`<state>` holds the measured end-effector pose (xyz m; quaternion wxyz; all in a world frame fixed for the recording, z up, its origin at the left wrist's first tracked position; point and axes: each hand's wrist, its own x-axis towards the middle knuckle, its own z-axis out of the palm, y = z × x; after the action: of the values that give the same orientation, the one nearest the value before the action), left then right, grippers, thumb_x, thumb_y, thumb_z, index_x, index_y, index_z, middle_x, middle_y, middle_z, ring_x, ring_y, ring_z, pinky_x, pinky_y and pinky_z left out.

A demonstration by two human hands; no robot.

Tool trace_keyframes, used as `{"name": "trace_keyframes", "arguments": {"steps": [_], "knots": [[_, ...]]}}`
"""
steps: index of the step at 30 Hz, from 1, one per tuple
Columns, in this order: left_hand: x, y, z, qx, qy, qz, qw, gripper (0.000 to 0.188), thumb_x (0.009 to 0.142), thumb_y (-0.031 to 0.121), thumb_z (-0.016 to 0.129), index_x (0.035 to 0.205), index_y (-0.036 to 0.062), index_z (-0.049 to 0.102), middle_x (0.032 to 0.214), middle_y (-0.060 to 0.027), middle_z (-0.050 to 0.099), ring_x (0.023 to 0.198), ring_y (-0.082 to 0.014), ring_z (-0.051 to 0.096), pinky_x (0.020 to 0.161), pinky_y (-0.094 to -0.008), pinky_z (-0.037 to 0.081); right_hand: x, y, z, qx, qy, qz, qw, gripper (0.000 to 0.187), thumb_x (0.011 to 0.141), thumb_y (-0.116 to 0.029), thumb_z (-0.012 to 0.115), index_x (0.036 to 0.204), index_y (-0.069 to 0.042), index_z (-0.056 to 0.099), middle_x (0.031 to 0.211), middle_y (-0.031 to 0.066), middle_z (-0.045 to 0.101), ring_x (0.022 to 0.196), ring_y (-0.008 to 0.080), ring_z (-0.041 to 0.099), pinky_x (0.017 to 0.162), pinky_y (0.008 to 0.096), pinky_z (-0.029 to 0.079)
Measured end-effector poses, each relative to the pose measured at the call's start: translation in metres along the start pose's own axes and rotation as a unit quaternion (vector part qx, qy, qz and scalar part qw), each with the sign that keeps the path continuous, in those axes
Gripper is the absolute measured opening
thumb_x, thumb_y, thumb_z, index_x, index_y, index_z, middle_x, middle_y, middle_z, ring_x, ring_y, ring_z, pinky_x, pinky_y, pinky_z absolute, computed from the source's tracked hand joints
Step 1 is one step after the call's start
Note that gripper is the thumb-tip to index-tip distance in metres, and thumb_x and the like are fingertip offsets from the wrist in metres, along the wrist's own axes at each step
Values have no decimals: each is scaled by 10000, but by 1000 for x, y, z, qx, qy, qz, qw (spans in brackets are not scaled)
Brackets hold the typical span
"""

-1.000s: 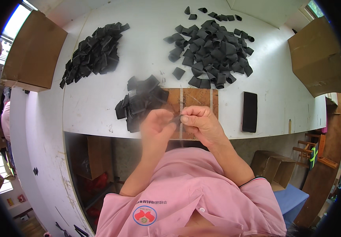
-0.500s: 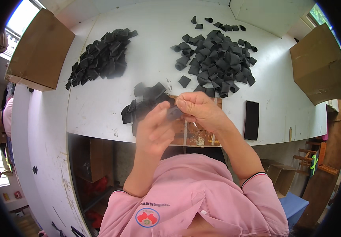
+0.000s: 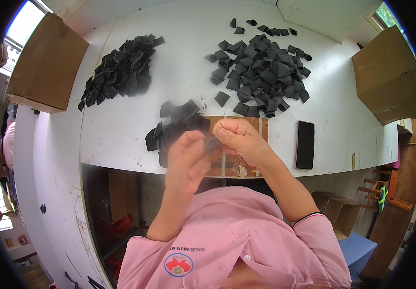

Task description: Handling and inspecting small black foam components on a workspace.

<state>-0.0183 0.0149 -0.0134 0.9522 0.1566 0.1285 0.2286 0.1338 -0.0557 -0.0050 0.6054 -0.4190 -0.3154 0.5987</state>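
Note:
Between my hands, over the table's front edge, is a small dark fabric piece (image 3: 211,144), partly hidden by fingers. My right hand (image 3: 240,139) pinches it with thumb and forefinger. My left hand (image 3: 186,156) has its fingers curled at the piece's left side; it is somewhat blurred. Under and behind the hands lies a worn brown board (image 3: 246,161). A small heap of flat black pieces (image 3: 181,115) lies just beyond my left hand. Farther off are a pile of black pieces (image 3: 121,70) at the left and a pile of rolled, tube-like black pieces (image 3: 265,72) at the right.
A black phone (image 3: 305,145) lies on the white table (image 3: 116,139), right of the board. Cardboard boxes stand at the far left (image 3: 49,60) and far right (image 3: 388,72). Below the table's edge, an open carton (image 3: 335,212) sits at the right. Another person (image 3: 8,144) is at the left edge.
My left hand's fingers have curled in closer around the dark piece. My right hand keeps its pinch. The whole view has shifted slightly.

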Motion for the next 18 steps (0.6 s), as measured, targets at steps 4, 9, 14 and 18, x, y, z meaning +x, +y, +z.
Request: {"name": "trace_keyframes", "arguments": {"steps": [4, 9, 14, 18], "knots": [[2, 6, 17, -138, 14, -46, 989, 188, 894, 27, 394, 1059, -8, 475, 815, -105, 590, 345, -27, 320, 321, -163, 237, 2, -11, -2, 25, -6, 28, 999, 277, 876, -300, 520, 737, -61, 528, 570, -81, 365, 487, 8, 285, 416, 171, 211], [-5, -3, 11, 48, 60, 38, 996, 197, 890, 5, 368, 1048, -36, 479, 849, -134, 594, 344, -31, 320, 321, -164, 247, 3, -6, -2, -10, -14, 41, 999, 265, 883, -281, 510, 724, -69, 515, 574, -84, 350, 494, 7, 282, 416, 176, 214], [3, 4, -3, -86, 52, -37, 994, 159, 875, 6, 414, 1004, -25, 503, 834, -123, 595, 359, -26, 330, 322, -166, 254, 1, -4, 1, -67, 18, 6, 998, 277, 880, -271, 512, 700, -61, 507, 584, -81, 365, 513, 11, 293, 427, 183, 230], [4, 4, 7, -109, 14, -56, 992, 146, 859, 19, 467, 994, -12, 511, 806, -96, 598, 379, -29, 342, 325, -177, 263, 4, -11, -1, -132, 7, 6, 991, 274, 880, -253, 506, 693, -53, 511, 591, -85, 375, 522, 19, 300, 435, 194, 244]]}}
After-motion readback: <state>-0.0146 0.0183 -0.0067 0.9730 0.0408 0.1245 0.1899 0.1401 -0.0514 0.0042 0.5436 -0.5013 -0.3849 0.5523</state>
